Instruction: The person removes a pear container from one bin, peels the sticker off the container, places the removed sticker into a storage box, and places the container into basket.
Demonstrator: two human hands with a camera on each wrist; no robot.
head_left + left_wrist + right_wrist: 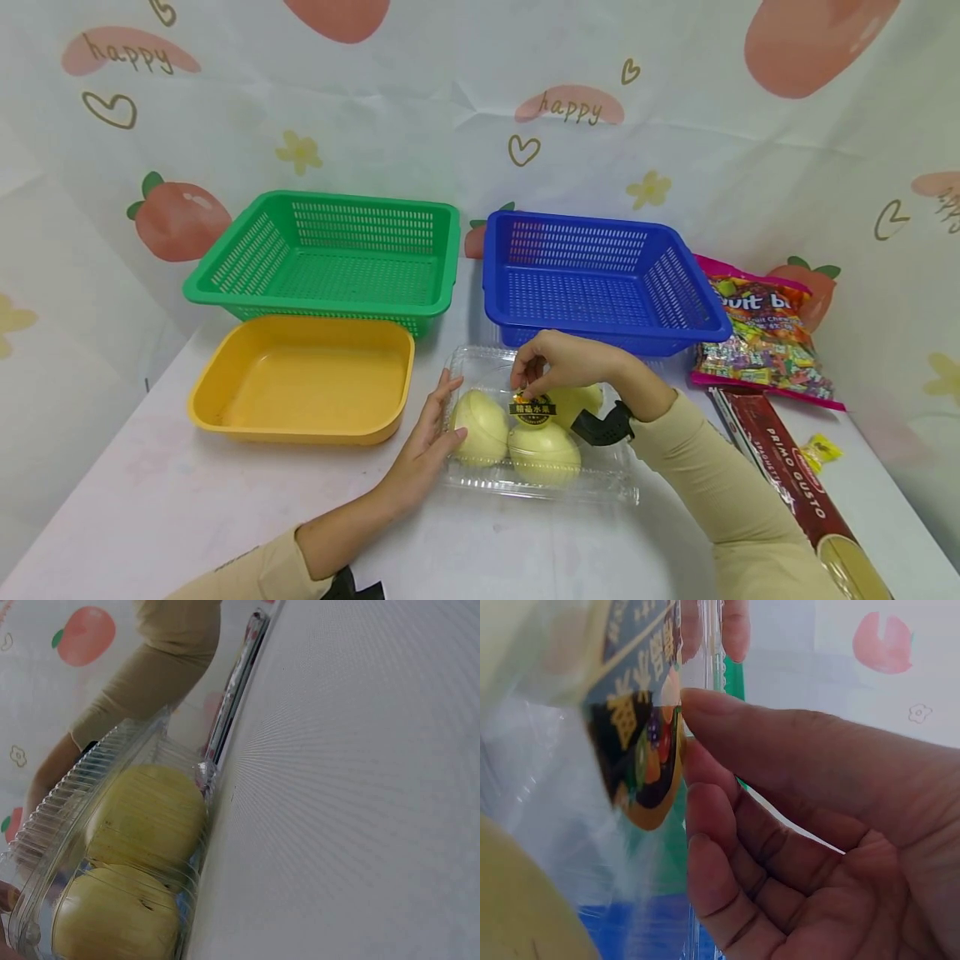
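Observation:
A clear plastic clamshell box [480, 482] with pale yellow round fruits [545, 455] inside lies on the table. Its lid bears a black and gold fruit sticker [532, 409]. My right hand [566, 363] is over the lid, thumb and forefinger pinching the sticker's edge. In the right wrist view, the thumb [780, 735] meets that edge and the other fingers are curled. My left hand [427, 446] rests against the box's left side, its fingers fairly straight and the thumb by the lid. Two fruits [146, 817] show through the box wall in the left wrist view.
Behind the box stand a green basket [322, 305] and a blue basket [607, 331]. A yellow tub [300, 429] is to the left. On the right lie a candy bag [765, 333], a spaghetti pack [795, 475] and a small yellow wrapped candy [821, 451].

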